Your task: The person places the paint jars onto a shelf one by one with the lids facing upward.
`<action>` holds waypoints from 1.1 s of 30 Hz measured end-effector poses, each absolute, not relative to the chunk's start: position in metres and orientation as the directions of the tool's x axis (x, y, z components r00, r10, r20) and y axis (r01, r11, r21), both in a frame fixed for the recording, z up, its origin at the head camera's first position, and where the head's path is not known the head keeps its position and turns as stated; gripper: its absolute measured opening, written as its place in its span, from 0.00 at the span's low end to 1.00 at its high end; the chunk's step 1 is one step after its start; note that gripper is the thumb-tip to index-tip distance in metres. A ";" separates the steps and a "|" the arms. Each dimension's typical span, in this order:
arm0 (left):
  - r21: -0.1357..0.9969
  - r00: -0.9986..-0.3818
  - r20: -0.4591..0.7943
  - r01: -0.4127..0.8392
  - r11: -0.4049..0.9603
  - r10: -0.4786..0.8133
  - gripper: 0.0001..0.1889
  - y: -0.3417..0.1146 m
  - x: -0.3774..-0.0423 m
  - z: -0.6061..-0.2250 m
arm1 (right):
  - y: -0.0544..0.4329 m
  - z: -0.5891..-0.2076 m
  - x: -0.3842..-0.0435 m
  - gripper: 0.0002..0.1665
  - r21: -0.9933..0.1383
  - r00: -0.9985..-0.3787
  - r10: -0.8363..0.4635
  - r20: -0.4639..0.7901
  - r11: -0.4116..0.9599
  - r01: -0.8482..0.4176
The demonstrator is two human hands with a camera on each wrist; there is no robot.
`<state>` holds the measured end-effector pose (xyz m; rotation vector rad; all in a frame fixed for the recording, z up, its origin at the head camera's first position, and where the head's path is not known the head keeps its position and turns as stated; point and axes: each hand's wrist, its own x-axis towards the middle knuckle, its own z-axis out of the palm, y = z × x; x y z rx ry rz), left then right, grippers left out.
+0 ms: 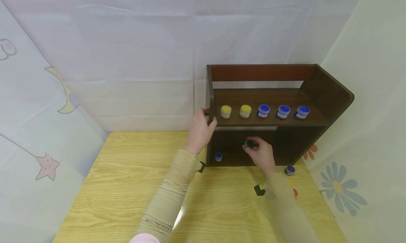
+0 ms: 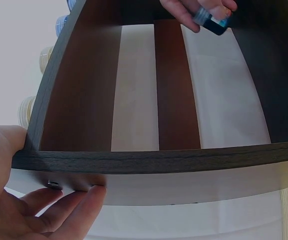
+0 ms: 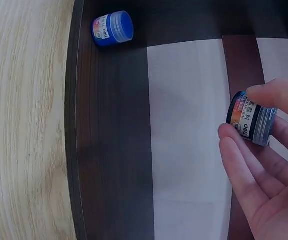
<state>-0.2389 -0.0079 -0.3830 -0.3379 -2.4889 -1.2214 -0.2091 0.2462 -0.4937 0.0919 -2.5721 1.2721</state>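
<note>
Your right hand [image 1: 262, 154]: pinches one black, ridge-lidded cylindrical jar [image 3: 248, 118], at the lower tier of a dark-brown, wood-grained shelf [image 1: 263, 94]. Your left hand [image 1: 200, 129]: grips its left side panel [image 2: 173, 161].

The print on the small plastic jars with yellow or blue lids [image 1: 264, 111] is too small for me to read in the head view. The beige right sleeve [image 1: 287, 207] blurs at lower right, and the bottom edge cuts a rounded pink shape [image 1: 144, 238]. In the right wrist view, the right edge crops the bare right hand [image 3: 268, 170]; its fingers partly cover a round black plastic jar [image 3: 249, 119].
</note>
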 end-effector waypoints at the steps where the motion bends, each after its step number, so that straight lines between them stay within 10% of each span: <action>1: 0.715 -0.912 0.406 0.358 0.601 0.060 0.22 -0.008 -0.239 -0.383 | 0.245 -0.494 -0.210 0.22 -0.767 -0.963 0.054 0.265 0.617 -0.177; 33: 0.694 -0.900 0.431 0.374 0.615 0.062 0.22 -0.008 -0.239 -0.383 | 0.221 -0.532 -0.230 0.26 -0.749 -0.989 -0.028 0.143 0.651 -0.127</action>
